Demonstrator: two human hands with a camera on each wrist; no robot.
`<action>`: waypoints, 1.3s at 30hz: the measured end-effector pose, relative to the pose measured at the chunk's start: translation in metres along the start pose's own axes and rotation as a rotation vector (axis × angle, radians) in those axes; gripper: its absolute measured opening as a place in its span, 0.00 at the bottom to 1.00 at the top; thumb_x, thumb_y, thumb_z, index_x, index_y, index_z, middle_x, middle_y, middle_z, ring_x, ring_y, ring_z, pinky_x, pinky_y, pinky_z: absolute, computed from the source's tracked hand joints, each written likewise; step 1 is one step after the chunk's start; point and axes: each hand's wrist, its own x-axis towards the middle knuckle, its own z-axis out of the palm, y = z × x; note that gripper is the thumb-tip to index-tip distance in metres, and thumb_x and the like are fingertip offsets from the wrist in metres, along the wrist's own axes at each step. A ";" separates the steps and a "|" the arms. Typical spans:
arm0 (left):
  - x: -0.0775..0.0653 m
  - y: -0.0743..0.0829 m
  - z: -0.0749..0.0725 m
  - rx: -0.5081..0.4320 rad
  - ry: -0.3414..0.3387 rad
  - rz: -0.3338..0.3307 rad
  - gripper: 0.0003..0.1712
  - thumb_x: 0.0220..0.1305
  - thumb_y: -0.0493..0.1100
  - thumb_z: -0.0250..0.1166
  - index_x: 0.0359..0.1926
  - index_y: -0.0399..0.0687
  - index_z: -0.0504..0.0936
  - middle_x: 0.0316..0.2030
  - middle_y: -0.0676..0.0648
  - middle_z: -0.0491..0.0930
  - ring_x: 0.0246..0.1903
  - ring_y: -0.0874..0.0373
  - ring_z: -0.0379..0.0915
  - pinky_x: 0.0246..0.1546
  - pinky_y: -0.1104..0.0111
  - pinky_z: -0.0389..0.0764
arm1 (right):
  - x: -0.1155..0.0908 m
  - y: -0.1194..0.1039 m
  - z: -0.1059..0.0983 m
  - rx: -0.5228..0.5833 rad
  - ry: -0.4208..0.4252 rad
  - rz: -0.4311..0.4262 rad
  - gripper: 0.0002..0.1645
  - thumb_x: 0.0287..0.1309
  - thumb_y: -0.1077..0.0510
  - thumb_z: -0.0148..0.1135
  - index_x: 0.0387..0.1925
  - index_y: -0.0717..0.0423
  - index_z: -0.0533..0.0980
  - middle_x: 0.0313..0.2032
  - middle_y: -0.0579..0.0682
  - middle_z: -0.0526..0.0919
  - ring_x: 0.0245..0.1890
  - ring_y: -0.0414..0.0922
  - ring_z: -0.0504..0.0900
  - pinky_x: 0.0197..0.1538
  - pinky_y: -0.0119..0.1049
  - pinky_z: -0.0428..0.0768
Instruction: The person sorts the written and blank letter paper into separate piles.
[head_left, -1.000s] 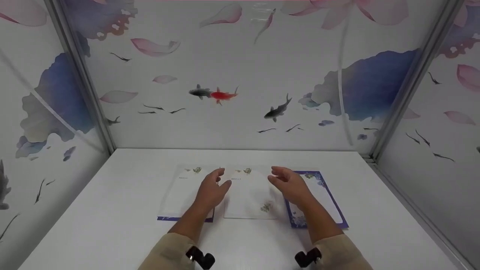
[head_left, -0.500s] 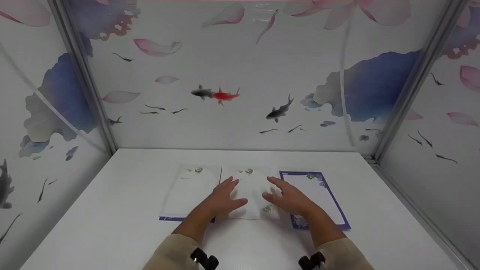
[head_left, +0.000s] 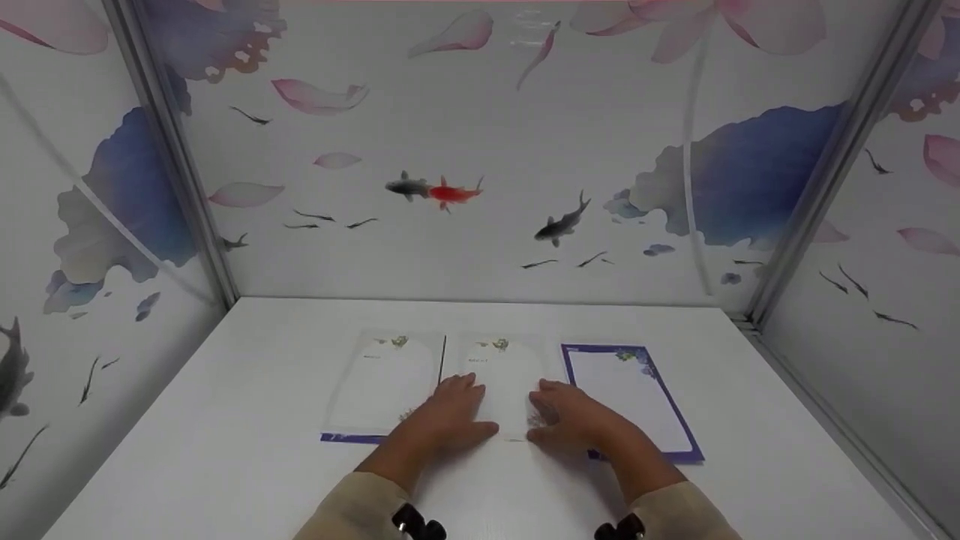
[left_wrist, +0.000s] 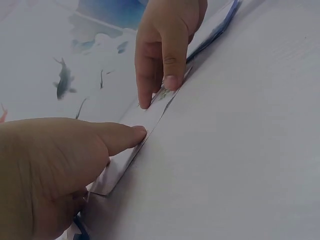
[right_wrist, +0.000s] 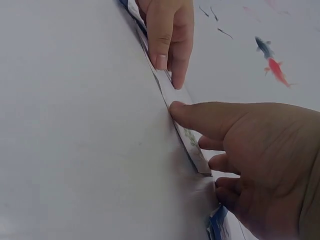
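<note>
In the head view a white sheet of printed paper with a small floral print at its top lies between my two hands. My left hand rests along its left side, and the thumb touches the paper close to its near edge in the left wrist view. My right hand mirrors this on the right side, its thumb lying on the sheet near the front edge. The fingers of both hands are extended. My right hand partly covers a lower floral print.
A similar white sheet lies to the left, with a purple strip showing at its near edge. To the right is a purple-bordered sheet. White panels printed with fish and petals enclose the white table.
Both hands have come down and nearer to the person, from above the sheets onto the sides of the middle one. The sheets look unmoved.
</note>
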 end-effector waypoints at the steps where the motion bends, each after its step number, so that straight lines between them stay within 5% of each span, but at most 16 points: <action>1: 0.000 0.000 0.000 0.006 0.002 0.000 0.48 0.72 0.68 0.64 0.82 0.50 0.64 0.85 0.45 0.56 0.86 0.44 0.46 0.84 0.45 0.57 | -0.001 -0.001 0.000 -0.011 -0.001 -0.002 0.45 0.63 0.38 0.75 0.78 0.41 0.71 0.84 0.48 0.61 0.86 0.57 0.56 0.85 0.63 0.57; 12: 0.001 0.000 0.001 0.039 0.007 0.018 0.48 0.72 0.68 0.64 0.82 0.49 0.66 0.85 0.45 0.58 0.86 0.45 0.49 0.84 0.45 0.60 | 0.002 -0.001 0.001 -0.054 -0.020 0.002 0.44 0.65 0.37 0.73 0.78 0.41 0.70 0.84 0.48 0.61 0.86 0.56 0.55 0.85 0.63 0.56; 19: 0.004 0.003 0.002 0.015 0.055 -0.011 0.40 0.73 0.64 0.66 0.76 0.48 0.74 0.82 0.44 0.65 0.84 0.45 0.56 0.83 0.47 0.62 | 0.003 0.000 0.003 0.048 0.060 0.036 0.34 0.65 0.43 0.75 0.70 0.39 0.79 0.79 0.50 0.70 0.83 0.59 0.63 0.83 0.65 0.60; 28: 0.004 0.003 -0.002 -0.070 0.131 -0.011 0.27 0.72 0.54 0.71 0.66 0.47 0.84 0.71 0.44 0.79 0.76 0.44 0.70 0.79 0.49 0.69 | 0.002 -0.002 0.001 0.073 0.159 0.042 0.20 0.67 0.54 0.74 0.60 0.43 0.86 0.62 0.49 0.88 0.64 0.53 0.84 0.73 0.60 0.78; 39: 0.004 0.001 0.002 -0.128 0.248 -0.027 0.19 0.69 0.51 0.73 0.57 0.49 0.90 0.55 0.47 0.89 0.62 0.44 0.79 0.70 0.50 0.79 | 0.003 -0.004 0.000 0.069 0.215 0.053 0.14 0.64 0.57 0.75 0.51 0.46 0.90 0.50 0.48 0.91 0.47 0.46 0.86 0.65 0.54 0.86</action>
